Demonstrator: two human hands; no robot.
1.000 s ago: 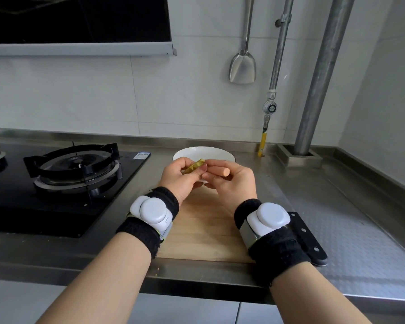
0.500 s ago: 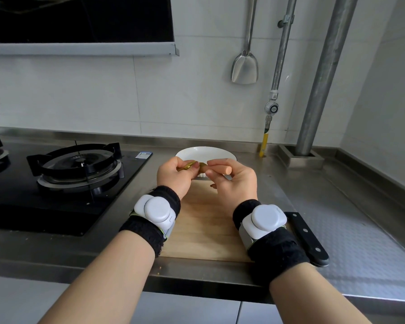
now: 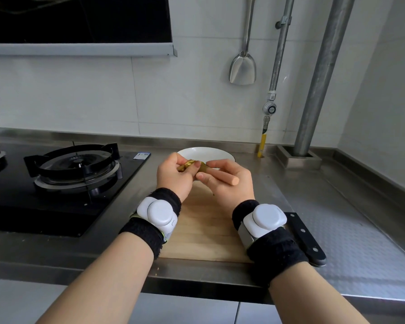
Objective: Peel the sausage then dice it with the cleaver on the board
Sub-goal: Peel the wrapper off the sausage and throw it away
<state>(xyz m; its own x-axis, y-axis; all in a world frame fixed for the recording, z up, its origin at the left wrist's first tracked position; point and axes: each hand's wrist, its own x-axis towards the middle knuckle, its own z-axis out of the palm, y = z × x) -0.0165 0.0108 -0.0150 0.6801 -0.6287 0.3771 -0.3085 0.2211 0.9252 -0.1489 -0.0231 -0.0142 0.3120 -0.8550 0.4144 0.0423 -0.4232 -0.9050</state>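
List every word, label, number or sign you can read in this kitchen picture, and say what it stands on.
Nothing can be read for certain.
On the stove corner, a blue and white sticker: print too small.
On the gas pipe, a white tag: blurred, code-like pattern.
On the sausage, the gold wrapper: no legible print.

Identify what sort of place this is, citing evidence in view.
Probably a kitchen: a gas hob set in a steel counter, a spatula hanging on the tiled wall, and a wooden chopping board.
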